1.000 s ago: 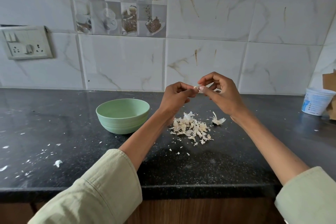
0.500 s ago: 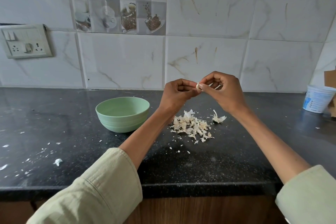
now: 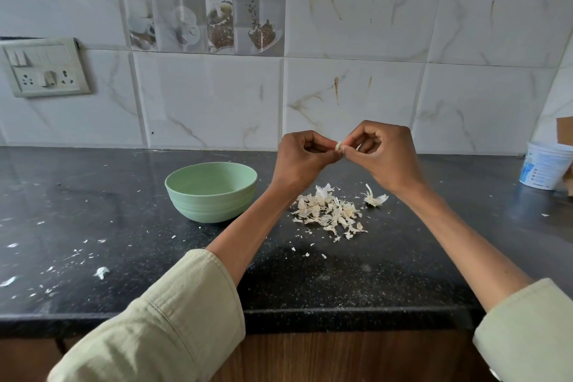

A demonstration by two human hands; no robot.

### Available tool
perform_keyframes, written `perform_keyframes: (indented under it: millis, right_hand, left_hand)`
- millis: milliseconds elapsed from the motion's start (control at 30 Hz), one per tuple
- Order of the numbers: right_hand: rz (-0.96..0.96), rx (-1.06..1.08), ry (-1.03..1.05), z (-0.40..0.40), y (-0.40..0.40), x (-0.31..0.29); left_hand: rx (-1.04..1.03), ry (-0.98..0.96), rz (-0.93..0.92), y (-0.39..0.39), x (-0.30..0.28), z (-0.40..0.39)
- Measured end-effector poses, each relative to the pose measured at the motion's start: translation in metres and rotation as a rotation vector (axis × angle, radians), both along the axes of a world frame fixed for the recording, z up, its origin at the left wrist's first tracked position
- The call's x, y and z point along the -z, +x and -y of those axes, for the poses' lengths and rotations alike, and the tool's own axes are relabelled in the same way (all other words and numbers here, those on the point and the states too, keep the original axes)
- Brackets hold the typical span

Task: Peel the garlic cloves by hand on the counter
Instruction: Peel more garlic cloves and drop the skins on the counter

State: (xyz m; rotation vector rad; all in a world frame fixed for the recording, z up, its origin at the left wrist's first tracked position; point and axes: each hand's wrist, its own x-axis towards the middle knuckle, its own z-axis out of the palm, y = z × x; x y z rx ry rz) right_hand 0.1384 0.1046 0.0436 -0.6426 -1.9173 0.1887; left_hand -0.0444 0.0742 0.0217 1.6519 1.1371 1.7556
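Note:
A small pale garlic clove [image 3: 338, 146] is pinched between the fingertips of both hands, held in the air above the black counter [image 3: 124, 257]. My left hand [image 3: 302, 161] grips it from the left, and my right hand [image 3: 386, 158] grips it from the right, fingers curled. Most of the clove is hidden by my fingers. Below the hands lies a heap of papery garlic skins [image 3: 328, 212], with a larger husk piece [image 3: 375, 197] just to its right. A pale green bowl [image 3: 210, 192] stands left of the heap; its inside looks bare.
A white plastic tub [image 3: 544, 164] stands at the far right, next to a brown cardboard piece [image 3: 564, 130]. Skin flakes are scattered over the left of the counter [image 3: 100, 272]. A switch and socket plate [image 3: 43, 68] is on the tiled wall. The counter's front edge runs near my sleeves.
Both hands stayed together on the clove, with the fingers shifting slightly around it. The view has drifted a little; the bowl and skins have not moved.

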Motion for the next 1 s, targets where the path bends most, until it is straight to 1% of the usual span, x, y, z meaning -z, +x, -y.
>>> perform_keyframes:
  millis: [167,300,467,733,867,1000]
  right_hand:
    - [0.02,-0.039,-0.026,-0.001,0.0,0.0]
    - [0.052,-0.047,-0.029,-0.001,0.002,-0.003]
    - [0.097,-0.017,-0.002,-0.002,0.002,-0.004]
    - [0.121,0.007,0.013,-0.001,0.003,-0.005]
    - [0.127,0.022,0.021,-0.001,0.004,-0.005]
    - [0.156,0.043,0.006,-0.003,0.004,-0.003]
  left_hand:
    - [0.024,-0.004,0.008,0.0,0.001,-0.001]
    - [0.085,-0.08,0.088,0.0,0.001,-0.002]
    - [0.173,-0.15,0.248,-0.002,0.003,-0.005]
    - [0.271,-0.224,0.344,-0.001,0.003,-0.009]
    - [0.284,-0.262,0.406,-0.002,0.001,-0.01]
    - [0.247,-0.276,0.494,-0.004,0.0,-0.012]
